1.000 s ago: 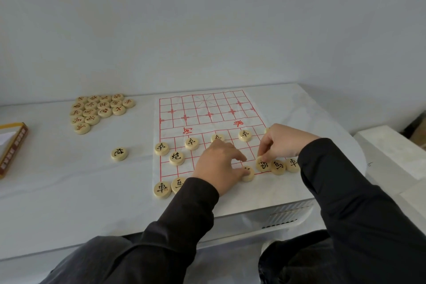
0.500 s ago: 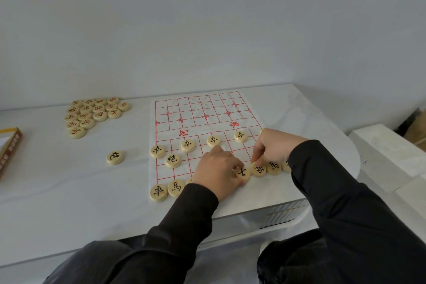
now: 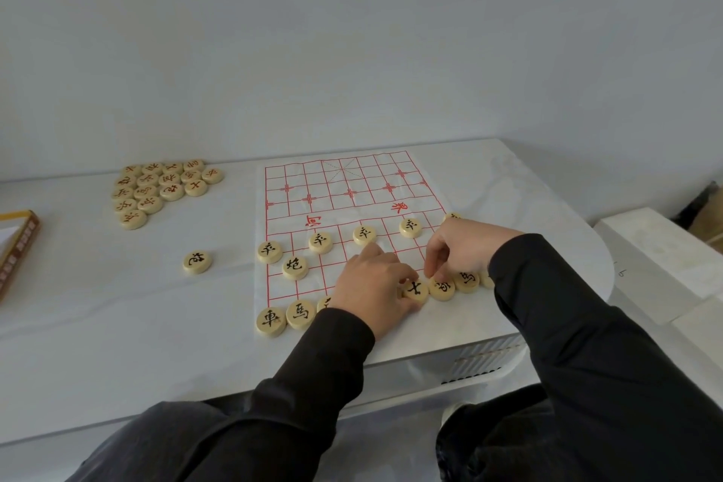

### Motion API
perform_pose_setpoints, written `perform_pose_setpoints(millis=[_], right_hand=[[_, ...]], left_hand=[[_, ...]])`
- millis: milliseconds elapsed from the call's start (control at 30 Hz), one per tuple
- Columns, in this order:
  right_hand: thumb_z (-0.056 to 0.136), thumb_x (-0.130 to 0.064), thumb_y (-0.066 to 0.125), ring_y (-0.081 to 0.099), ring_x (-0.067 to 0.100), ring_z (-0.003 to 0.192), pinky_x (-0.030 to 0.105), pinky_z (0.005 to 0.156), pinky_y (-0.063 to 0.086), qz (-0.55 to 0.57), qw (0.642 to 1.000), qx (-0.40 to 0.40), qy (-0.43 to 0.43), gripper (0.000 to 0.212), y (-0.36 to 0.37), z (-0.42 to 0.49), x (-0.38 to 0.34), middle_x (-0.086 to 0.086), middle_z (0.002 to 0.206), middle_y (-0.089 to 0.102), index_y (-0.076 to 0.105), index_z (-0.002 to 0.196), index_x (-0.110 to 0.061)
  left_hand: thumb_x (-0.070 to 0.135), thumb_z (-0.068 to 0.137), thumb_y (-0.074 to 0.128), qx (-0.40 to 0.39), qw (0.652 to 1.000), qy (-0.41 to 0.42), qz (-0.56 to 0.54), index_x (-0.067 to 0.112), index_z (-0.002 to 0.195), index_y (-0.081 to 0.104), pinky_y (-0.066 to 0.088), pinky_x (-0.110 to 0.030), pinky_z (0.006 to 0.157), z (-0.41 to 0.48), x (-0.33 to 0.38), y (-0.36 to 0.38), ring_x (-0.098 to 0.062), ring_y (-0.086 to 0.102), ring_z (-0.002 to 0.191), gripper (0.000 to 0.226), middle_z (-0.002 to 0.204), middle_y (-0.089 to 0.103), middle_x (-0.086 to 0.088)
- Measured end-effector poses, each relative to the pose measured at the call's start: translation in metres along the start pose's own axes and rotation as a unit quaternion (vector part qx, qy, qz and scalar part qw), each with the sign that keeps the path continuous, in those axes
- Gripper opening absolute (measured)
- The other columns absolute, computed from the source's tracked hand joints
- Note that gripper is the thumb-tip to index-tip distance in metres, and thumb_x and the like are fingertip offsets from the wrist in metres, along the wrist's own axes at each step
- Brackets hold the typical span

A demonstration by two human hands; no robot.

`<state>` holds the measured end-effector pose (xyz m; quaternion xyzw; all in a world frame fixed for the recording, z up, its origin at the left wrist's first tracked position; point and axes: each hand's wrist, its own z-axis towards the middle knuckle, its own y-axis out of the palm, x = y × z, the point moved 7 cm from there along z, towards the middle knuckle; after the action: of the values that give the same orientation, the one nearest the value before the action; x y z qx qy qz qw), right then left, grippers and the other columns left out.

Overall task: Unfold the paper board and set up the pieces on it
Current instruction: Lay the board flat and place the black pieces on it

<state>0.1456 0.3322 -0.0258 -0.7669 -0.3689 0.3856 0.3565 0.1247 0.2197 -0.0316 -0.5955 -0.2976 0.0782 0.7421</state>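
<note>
Lighting is even, cool and diffuse; the source direction cannot be determined. The wall [image 3: 352, 31] is uniformly lit. The counter [image 3: 117, 325] is bright and matte, with only faint contact shadows under the pieces [image 3: 294, 267]. The dark sleeves [image 3: 587, 344] at 5 and 7 o'clock lose detail. The counter edge bows toward 3 and 9 o'clock. Overall sharpness is soft, with compression smear.

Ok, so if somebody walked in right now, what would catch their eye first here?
Probably the red-gridded paper board spread on the white table, with the left hand pinching a black-lettered piece on its near row and the right hand close beside it. After that, the tight cluster of red-lettered pieces at the table's far left.
</note>
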Motion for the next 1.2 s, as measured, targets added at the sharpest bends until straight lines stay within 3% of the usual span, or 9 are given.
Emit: perform_pose_setpoints(millis=[233,467,600,733,900,1067,1200], right_hand=[[0.084,-0.012,0.068,0.057,0.008,0.081,0.022,0.076,0.043,0.061,0.995,0.057,-0.053,0.009,-0.013,0.004,-0.013,-0.012,0.078,0.061,0.071,0.090,-0.018],[0.089,-0.012,0.060,0.061,0.011,0.089,0.024,0.085,0.047,0.106,0.983,0.114,-0.092,0.015,-0.019,0.014,-0.045,-0.003,0.092,0.066,0.070,0.100,-0.014],[0.090,-0.011,0.057,0.056,0.010,0.094,0.023,0.081,0.042,0.116,0.976,0.145,-0.117,0.016,-0.019,0.022,-0.067,-0.002,0.103,0.064,0.071,0.097,-0.016],[0.091,-0.010,0.054,0.056,0.012,0.101,0.022,0.085,0.039,0.113,0.971,0.162,-0.137,0.018,-0.014,0.031,-0.092,0.000,0.110,0.065,0.070,0.098,-0.015],[0.092,-0.007,0.052,0.053,0.007,0.095,0.020,0.082,0.038,0.112,0.967,0.167,-0.158,0.021,-0.005,0.041,-0.121,0.001,0.111,0.066,0.071,0.099,-0.013],[0.092,-0.006,0.051,0.057,0.013,0.109,0.019,0.090,0.040,0.124,0.963,0.156,-0.182,0.022,0.010,0.053,-0.150,0.002,0.109,0.067,0.071,0.098,-0.014],[0.093,-0.006,0.049,0.057,0.010,0.100,0.018,0.086,0.042,0.135,0.956,0.171,-0.195,0.026,0.019,0.061,-0.171,-0.001,0.110,0.064,0.066,0.110,-0.016]], left_hand=[[0.047,0.085,0.059,0.033,0.999,-0.003,0.002,0.028,0.126,0.056,0.032,-0.022,0.087,-0.001,-0.007,-0.013,-0.011,0.038,0.108,0.046,0.112,0.060,0.009],[0.043,0.086,0.060,0.057,0.997,-0.045,0.015,0.026,0.126,0.055,0.035,-0.023,0.089,-0.008,-0.038,-0.043,-0.010,0.039,0.107,0.044,0.110,0.061,0.010],[0.037,0.088,0.059,0.077,0.993,-0.092,0.015,0.026,0.124,0.057,0.037,-0.023,0.090,-0.016,-0.063,-0.062,-0.011,0.041,0.110,0.038,0.109,0.061,0.009],[0.035,0.091,0.055,0.089,0.986,-0.133,0.038,0.027,0.124,0.057,0.035,-0.021,0.085,-0.026,-0.094,-0.078,-0.010,0.041,0.109,0.034,0.109,0.061,0.010],[0.033,0.092,0.052,0.076,0.981,-0.165,0.062,0.025,0.123,0.057,0.037,-0.023,0.087,-0.043,-0.128,-0.085,-0.011,0.042,0.110,0.032,0.110,0.060,0.007],[0.027,0.092,0.053,0.091,0.971,-0.212,0.067,0.024,0.122,0.058,0.039,-0.023,0.086,-0.066,-0.169,-0.094,-0.013,0.046,0.108,0.031,0.115,0.056,0.004],[0.025,0.089,0.058,0.118,0.958,-0.258,0.035,0.022,0.132,0.049,0.045,-0.027,0.085,-0.085,-0.197,-0.105,-0.016,0.052,0.102,0.044,0.119,0.048,0.002]])
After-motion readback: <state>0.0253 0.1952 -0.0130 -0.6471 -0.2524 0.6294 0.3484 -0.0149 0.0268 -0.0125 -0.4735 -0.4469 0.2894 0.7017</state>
